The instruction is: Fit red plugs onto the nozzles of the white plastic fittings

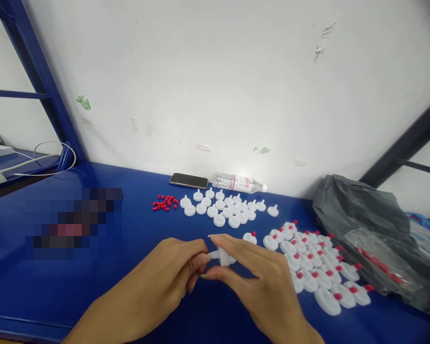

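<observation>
A white plastic nozzle cap (pixel 224 257) lies sideways between my hands, its spout pointing left. My right hand (pixel 268 277) grips its round base between thumb and fingers. My left hand (pixel 172 270) is closed in a pinch at the spout's tip; whether a small red cap is inside that pinch is hidden. Beyond my hands stand several white nozzle caps (pixel 234 221) with bare spouts. Small red caps (pixel 165 203) lie in a loose pile to their left. On the right, a large group of nozzle caps (pixel 310 260) wears red tips, and one more red-tipped nozzle cap (pixel 250 238) lies just behind my right hand.
Against the wall rest a phone (pixel 188 180) and a clear plastic bottle (pixel 238 183) on its side. A dark plastic bag (pixel 347 210) and a clear bag of red pieces (pixel 383 265) occupy the right side. The blue table (pixel 136 229) carries a blurred-out patch at left.
</observation>
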